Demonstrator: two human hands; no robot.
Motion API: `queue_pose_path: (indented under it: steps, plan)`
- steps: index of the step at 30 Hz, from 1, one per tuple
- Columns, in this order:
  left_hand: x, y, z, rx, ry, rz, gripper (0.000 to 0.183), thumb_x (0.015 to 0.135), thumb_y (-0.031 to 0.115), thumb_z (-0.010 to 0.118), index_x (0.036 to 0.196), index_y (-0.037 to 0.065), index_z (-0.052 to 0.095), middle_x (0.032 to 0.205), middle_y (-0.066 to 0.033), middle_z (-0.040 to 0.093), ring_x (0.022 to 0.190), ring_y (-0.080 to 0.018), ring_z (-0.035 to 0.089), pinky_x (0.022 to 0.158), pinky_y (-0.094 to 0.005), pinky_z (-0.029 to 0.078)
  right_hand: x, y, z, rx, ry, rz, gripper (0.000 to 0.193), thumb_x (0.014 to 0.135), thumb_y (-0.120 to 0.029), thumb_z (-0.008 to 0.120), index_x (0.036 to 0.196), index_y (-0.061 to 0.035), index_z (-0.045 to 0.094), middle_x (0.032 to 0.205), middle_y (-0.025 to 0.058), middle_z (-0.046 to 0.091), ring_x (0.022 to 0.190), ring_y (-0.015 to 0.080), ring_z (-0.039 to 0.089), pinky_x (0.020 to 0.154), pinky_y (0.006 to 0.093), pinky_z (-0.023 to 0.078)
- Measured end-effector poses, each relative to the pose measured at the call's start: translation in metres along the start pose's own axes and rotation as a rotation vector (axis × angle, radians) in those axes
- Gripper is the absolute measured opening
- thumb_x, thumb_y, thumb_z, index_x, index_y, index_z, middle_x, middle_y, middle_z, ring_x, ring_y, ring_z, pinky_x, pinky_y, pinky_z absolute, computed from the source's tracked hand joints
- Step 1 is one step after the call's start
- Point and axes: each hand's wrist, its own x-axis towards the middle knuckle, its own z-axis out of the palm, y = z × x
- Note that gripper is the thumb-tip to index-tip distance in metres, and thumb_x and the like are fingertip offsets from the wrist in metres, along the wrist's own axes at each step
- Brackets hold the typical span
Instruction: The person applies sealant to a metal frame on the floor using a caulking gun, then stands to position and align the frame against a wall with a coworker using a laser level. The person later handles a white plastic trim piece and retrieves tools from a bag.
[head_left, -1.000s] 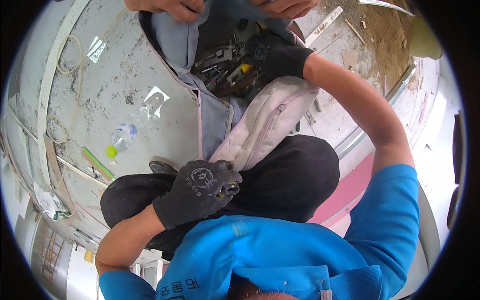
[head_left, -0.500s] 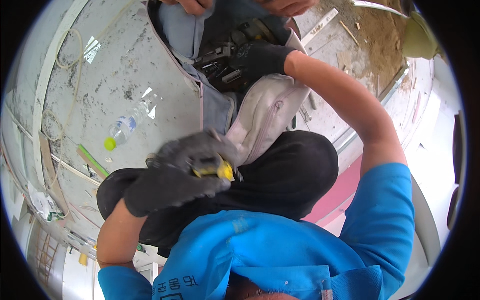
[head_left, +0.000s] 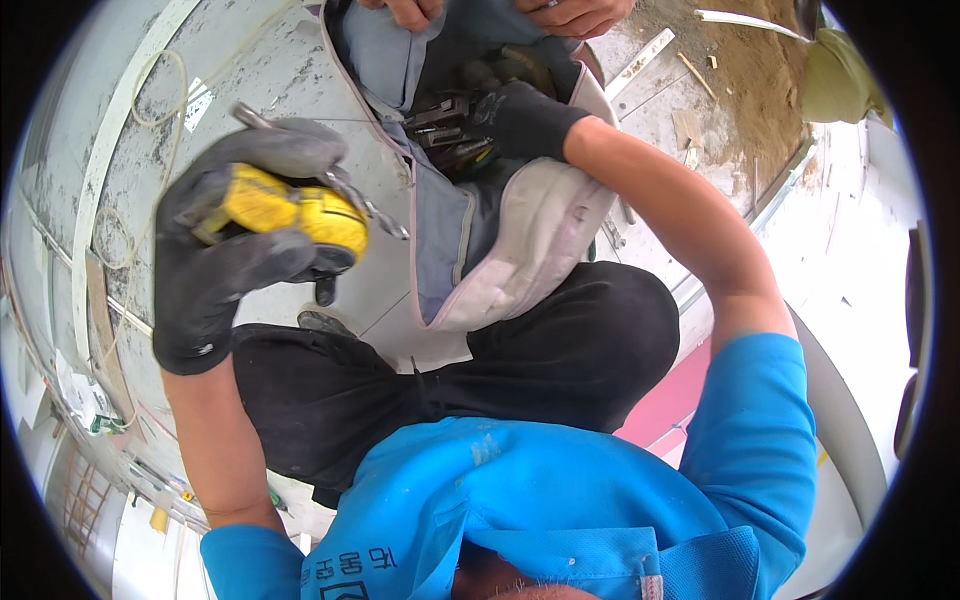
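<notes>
1. The gloved left hand (head_left: 235,250) is raised at the left, fingers wrapped tight around a yellow tape measure (head_left: 285,212); a metal drill bit (head_left: 345,190) juts out beside it.
2. In the middle, a grey tool bag (head_left: 500,250) lies open on the concrete floor (head_left: 250,70), against the person's black-trousered knee.
3. The gloved right hand (head_left: 515,115) reaches into the bag among pliers (head_left: 450,125); whether its fingers are closed cannot be told.
4. Another person's bare hands (head_left: 580,15) hold the bag's top edge.
</notes>
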Motion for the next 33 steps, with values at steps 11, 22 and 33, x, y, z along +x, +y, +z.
queue_pose_path:
  steps: [11,22,33]
  plan:
    - [0.022,0.039,-0.016,0.001,-0.475,0.236,0.054,0.077,0.039,0.079,0.120,0.014,0.058,0.119,-0.0112,0.047,0.105,-0.0243,0.055,0.089,-0.0463,0.053,-0.024,-0.008,-0.070,0.233,0.417,0.102,0.037,0.069,-0.006,0.069,0.106,-0.0112,0.071,0.091,0.0078,0.069,0.084,0.0253,0.066,0.076,0.0334,0.052]
    - [0.089,0.053,-0.006,0.411,-0.629,0.369,0.052,0.076,0.034,0.076,0.117,0.008,0.058,0.115,-0.0175,0.052,0.098,-0.0268,0.061,0.086,-0.0427,0.054,-0.062,0.009,-0.042,0.287,0.540,0.202,0.041,0.068,-0.007,0.070,0.109,-0.0107,0.069,0.104,0.0080,0.068,0.100,0.0272,0.063,0.082,0.0367,0.050]
    - [0.125,0.095,0.048,0.528,-0.581,0.358,0.047,0.070,0.033,0.077,0.106,0.006,0.062,0.105,-0.0175,0.057,0.091,-0.0272,0.063,0.082,-0.0404,0.054,-0.126,-0.033,-0.102,1.078,0.801,0.352,0.041,0.071,-0.002,0.079,0.109,-0.0022,0.063,0.110,0.0084,0.064,0.100,0.0187,0.062,0.091,0.0317,0.049]
